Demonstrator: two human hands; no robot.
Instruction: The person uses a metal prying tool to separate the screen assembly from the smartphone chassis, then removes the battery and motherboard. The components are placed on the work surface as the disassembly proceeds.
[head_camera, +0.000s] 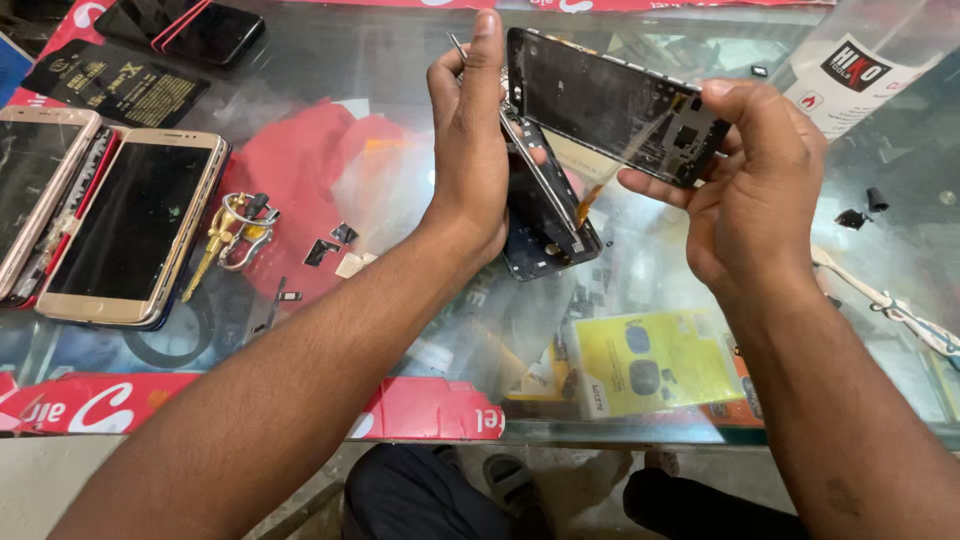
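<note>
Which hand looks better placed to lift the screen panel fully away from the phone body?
Right hand, probably: it pinches the screen panel, while the left hand steadies the phone body.

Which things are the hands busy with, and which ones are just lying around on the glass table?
In use:
left hand holding the phone body
right hand lifting the phone screen panel
orange ribbon cable between the two halves

Lying about:
gold phones
black phones
black battery
gold screwdriver
yellow packet
small black parts
glass table
</note>
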